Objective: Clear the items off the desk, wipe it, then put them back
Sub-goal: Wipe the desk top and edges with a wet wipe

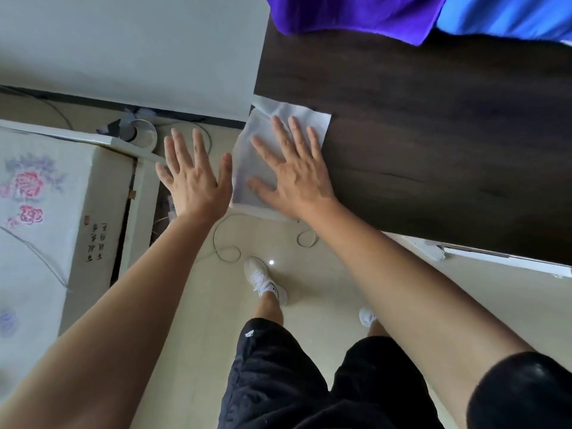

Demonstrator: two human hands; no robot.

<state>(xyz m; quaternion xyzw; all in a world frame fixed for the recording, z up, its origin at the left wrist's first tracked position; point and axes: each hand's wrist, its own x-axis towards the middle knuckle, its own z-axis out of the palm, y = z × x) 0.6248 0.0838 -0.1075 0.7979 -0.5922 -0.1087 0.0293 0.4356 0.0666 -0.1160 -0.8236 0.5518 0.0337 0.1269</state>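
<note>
A dark wood desk (433, 134) fills the upper right of the head view. A white cloth (263, 131) lies at the desk's left edge and hangs partly over it. My right hand (297, 174) lies flat on the cloth with its fingers spread, pressing it against the desktop. My left hand (192, 174) hovers in the air left of the desk edge, over the floor, fingers spread and holding nothing. It is close to the cloth's hanging edge without touching it.
A purple cloth (356, 13) and a blue cloth (510, 13) lie at the desk's far edge. A bed with a floral sheet (31, 196) stands at the left. Cables (226, 252) curl on the tiled floor by my white shoes (263, 277).
</note>
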